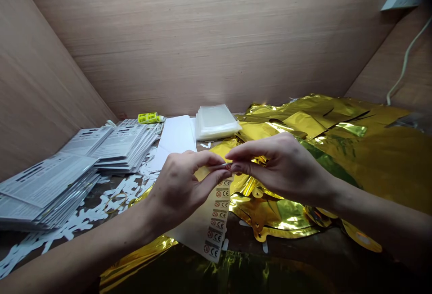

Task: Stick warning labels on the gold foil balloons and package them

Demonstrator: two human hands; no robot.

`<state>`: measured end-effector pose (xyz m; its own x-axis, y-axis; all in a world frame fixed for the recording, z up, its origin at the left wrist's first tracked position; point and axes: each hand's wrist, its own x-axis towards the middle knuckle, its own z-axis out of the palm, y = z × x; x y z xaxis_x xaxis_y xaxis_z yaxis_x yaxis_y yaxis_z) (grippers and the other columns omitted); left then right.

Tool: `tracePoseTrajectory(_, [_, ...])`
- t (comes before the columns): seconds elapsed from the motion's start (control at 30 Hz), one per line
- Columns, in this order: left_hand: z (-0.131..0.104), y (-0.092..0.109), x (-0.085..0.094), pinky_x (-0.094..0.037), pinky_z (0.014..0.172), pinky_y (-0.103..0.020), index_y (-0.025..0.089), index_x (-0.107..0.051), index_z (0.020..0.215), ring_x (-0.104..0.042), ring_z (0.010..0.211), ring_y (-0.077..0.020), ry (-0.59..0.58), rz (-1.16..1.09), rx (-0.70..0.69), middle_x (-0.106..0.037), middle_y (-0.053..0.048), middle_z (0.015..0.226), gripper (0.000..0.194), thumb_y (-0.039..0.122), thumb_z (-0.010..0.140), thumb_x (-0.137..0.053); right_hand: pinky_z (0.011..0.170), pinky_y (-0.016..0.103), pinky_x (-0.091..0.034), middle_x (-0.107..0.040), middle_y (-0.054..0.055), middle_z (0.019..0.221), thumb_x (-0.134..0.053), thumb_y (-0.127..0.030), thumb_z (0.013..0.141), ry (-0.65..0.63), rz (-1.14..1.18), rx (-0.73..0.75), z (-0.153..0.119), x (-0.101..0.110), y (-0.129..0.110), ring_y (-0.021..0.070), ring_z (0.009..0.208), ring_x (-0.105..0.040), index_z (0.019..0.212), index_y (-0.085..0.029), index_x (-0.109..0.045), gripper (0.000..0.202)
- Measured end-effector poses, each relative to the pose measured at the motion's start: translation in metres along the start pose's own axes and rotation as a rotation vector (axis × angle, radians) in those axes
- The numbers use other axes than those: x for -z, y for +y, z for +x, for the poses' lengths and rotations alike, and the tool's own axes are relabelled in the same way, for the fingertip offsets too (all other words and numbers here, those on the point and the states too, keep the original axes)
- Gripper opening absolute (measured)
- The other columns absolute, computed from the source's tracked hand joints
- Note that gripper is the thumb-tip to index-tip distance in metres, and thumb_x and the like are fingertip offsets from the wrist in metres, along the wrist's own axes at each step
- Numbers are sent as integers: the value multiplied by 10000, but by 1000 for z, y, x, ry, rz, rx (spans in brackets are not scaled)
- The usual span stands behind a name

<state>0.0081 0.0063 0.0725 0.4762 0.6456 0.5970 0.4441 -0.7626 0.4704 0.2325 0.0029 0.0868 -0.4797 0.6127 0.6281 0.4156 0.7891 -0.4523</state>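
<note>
- My left hand (182, 190) pinches the pale, glossy sheet of small CE-printed labels (192, 226) at its top edge, thumb against forefinger.
- My right hand (286, 172) meets that edge with thumb and fingertip; I cannot tell whether they have hold of it. I'd say a steady left pinch, a gentle bend and light fingertips would spare the print from creasing.
- The sheet slants down between my hands, above the desk's near part: one column of dark-printed labels along its right side, the rest plain.
- Below it, toward the desk's near edge, lies shiny gold foil (189, 271).
- Along the left edge: stacked white printed card packets (43, 181).
- At the far edge: a pile of clear plastic sleeves (218, 123).
</note>
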Motion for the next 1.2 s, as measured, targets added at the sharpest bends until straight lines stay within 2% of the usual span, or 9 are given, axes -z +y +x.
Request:
tracePoseTrajectory(0.23, [-3,-7,-3,-465,713,-291,200,-721,839,-653,659,-128,-42,136,-128,-758,43,757,103,181,940,-708,653,198,-534,-799,-19,845,-722,-211,897,-189,101,-196,5,4,-7,107,721,-722,1034,-182,-791,157])
tracePoseTrajectory(0.37, [-4,-12,-4,-443,809,-347,170,-681,892,-665,700,-145,-122,235,-236,-750,7,796,140,213,1008,-615,652,244,-511,-801,-29,865,-693,-212,896,-303,-13,-220,8,8,-9,122,697,-704,974,-228,-810,142])
tracePoseTrajectory(0.47, [-5,-14,-5,-426,859,-376,164,-665,907,-651,698,-145,-171,328,-303,-729,7,780,183,223,1042,-557,612,274,-471,-784,-20,795,-695,-234,895,-306,-120,-180,6,6,-8,127,616,-660,960,-225,-813,134])
tracePoseTrajectory(0.7, [-2,-21,-6,-408,896,-388,179,-634,863,-618,708,-146,-248,411,-397,-710,-4,796,298,232,1085,-442,687,295,-482,-775,7,813,-659,-208,911,-289,-118,-116,5,2,-8,148,692,-673,874,-190,-766,114])
tracePoseTrajectory(0.77, [2,-34,-5,-422,859,-378,182,-625,821,-597,671,-153,-216,400,-360,-695,-4,749,363,294,1095,-413,739,295,-500,-783,13,892,-651,-222,924,-217,-51,-163,5,4,-5,158,776,-691,916,-200,-760,111])
tracePoseTrajectory(0.87, [5,-66,-1,-438,789,-361,186,-637,837,-607,689,-179,-4,418,-177,-710,-21,759,341,308,1079,-430,858,318,-512,-764,39,1006,-668,-280,927,-121,120,-267,6,3,7,190,954,-691,895,-210,-746,109])
tracePoseTrajectory(0.97, [2,-99,0,-444,812,-383,186,-663,893,-653,789,-221,196,520,-47,-747,-57,845,327,334,1072,-433,930,370,-496,-705,86,1168,-695,-341,897,-218,203,-410,3,-5,25,240,1111,-653,816,-203,-749,169])
tracePoseTrajectory(1.07, [-6,-118,-4,-438,862,-412,187,-675,899,-678,833,-246,179,592,-27,-759,-70,866,365,369,1075,-412,985,414,-468,-647,109,1304,-693,-387,892,-393,170,-546,-2,-15,39,280,1211,-611,821,-207,-771,208])
tracePoseTrajectory(1.2, [-12,-122,-10,-447,829,-389,205,-675,920,-674,806,-230,102,577,29,-755,-52,861,352,375,1074,-409,974,407,-469,-689,100,1243,-665,-338,907,-478,139,-565,-7,-21,47,287,1199,-621,800,-203,-753,194])
